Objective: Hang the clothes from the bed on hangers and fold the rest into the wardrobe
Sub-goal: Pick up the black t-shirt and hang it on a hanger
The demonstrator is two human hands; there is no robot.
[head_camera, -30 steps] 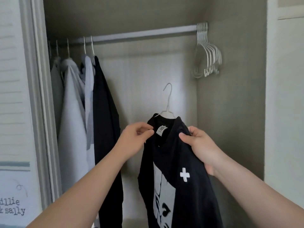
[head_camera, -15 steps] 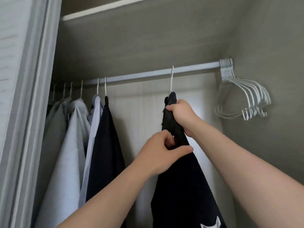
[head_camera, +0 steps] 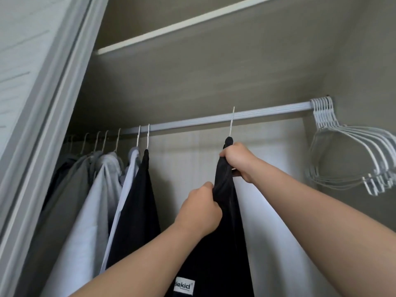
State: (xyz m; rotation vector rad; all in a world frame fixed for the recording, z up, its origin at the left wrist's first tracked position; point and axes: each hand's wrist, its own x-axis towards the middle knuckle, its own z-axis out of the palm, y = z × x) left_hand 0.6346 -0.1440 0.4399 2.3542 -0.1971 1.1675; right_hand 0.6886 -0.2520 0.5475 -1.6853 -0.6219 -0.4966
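A black T-shirt [head_camera: 222,249] with a white label hangs edge-on from a white wire hanger [head_camera: 231,122], whose hook sits over the wardrobe rail [head_camera: 267,113]. My right hand [head_camera: 240,160] grips the shirt's top near the collar, just under the hook. Lower down, my left hand [head_camera: 200,212] pinches the near shoulder of the same shirt. Most of the hanger is hidden inside the fabric.
Several grey, white and black garments [head_camera: 102,200] hang at the rail's left end. A bunch of several empty white hangers [head_camera: 351,155] hangs at the right end by the side wall. A shelf edge [head_camera: 182,24] runs above; the sliding door frame [head_camera: 42,125] stands at left.
The shirt rose from chest height to the rail, and its hook now rests over it. Both hands went up with it; in the last half second little has shifted.
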